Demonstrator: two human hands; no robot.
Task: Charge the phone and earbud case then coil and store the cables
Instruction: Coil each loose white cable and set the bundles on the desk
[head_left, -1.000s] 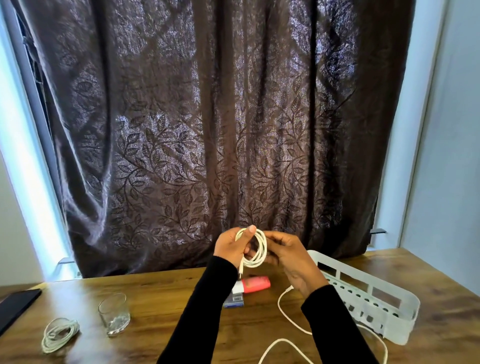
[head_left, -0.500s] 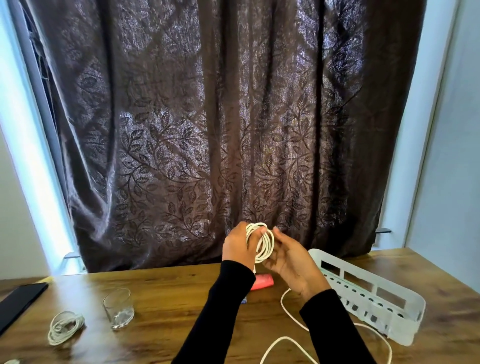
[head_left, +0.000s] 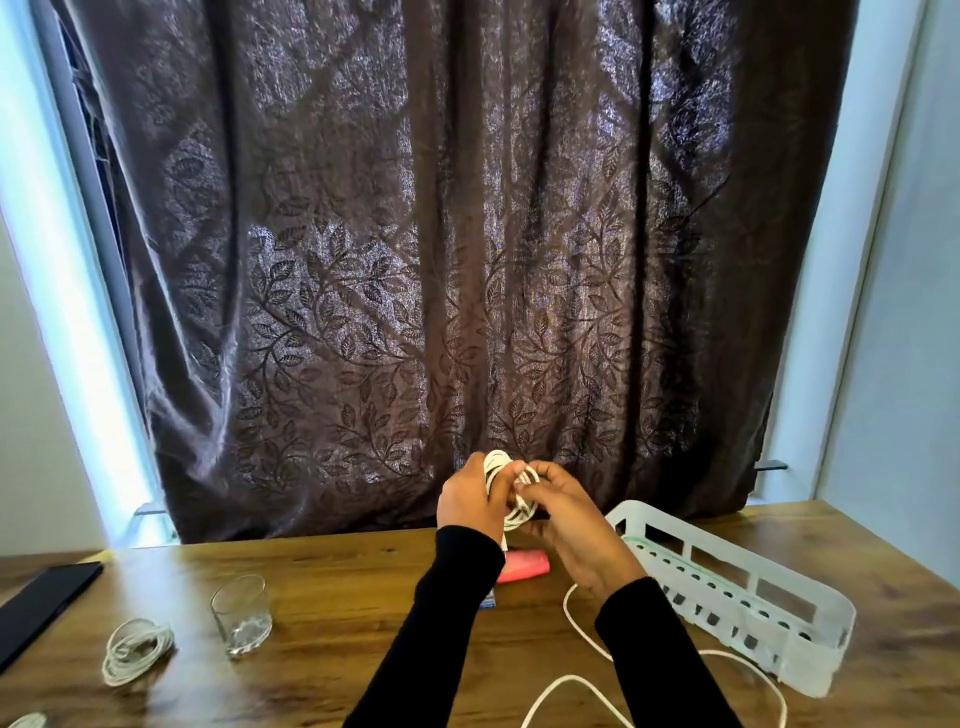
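You are in the coiling step. Your left hand grips the loops of the thin white charging cable, held up above the brown wooden table. Your right hand pinches the same cable and lays it onto the loops. A long loose tail of the cable hangs down and snakes over the table near you, so I think there is more to wind. Next you need to pull that tail up and wrap it round, keeping the loops tight so they do not spring open.

The pale plastic basket with slots waits just to your right, likely for storing. Another white cable, already coiled, lies on the left. Beside it stands a small clear glass, and a flat black thing sits at the left edge. A pink object lies under your hands. The tail could snag on it.
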